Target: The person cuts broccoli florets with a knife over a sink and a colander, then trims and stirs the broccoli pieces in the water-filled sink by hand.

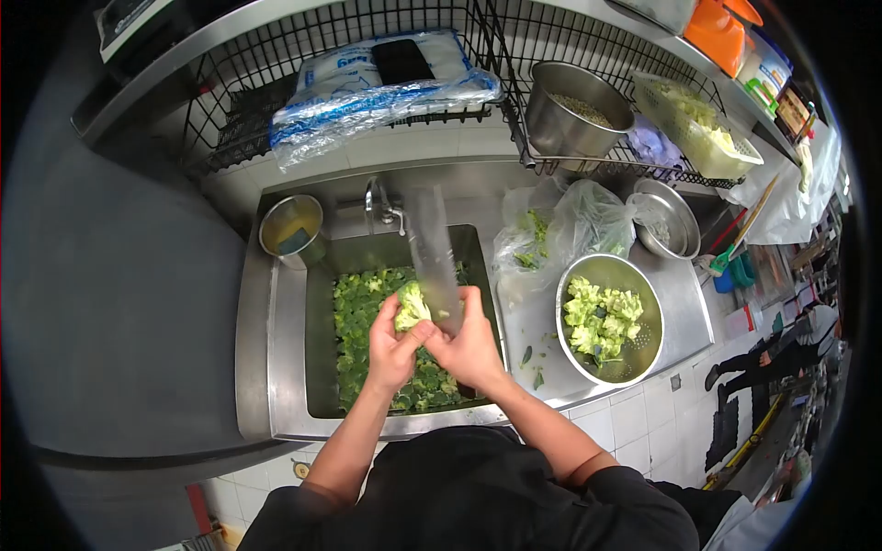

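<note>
Over the sink point(288, 358), my left hand point(392, 349) is closed around a pale green broccoli piece point(412, 310). My right hand point(471, 347) grips a broad-bladed knife point(432, 243), its blade pointing up and away from me and blurred. The two thumbs come close together beside the broccoli; whether the blade touches it I cannot tell. Below both hands, many green broccoli florets point(358, 308) fill the sink basin. To the right, a metal colander point(654, 335) holds light green broccoli pieces point(602, 317).
A faucet point(384, 209) rises at the sink's back, beside a metal pot point(292, 225). Plastic bags point(588, 225) and a steel bowl point(682, 216) sit on the right drainboard. Overhead, a wire rack point(303, 55) carries a deep pot point(574, 110) and a basket point(703, 133).
</note>
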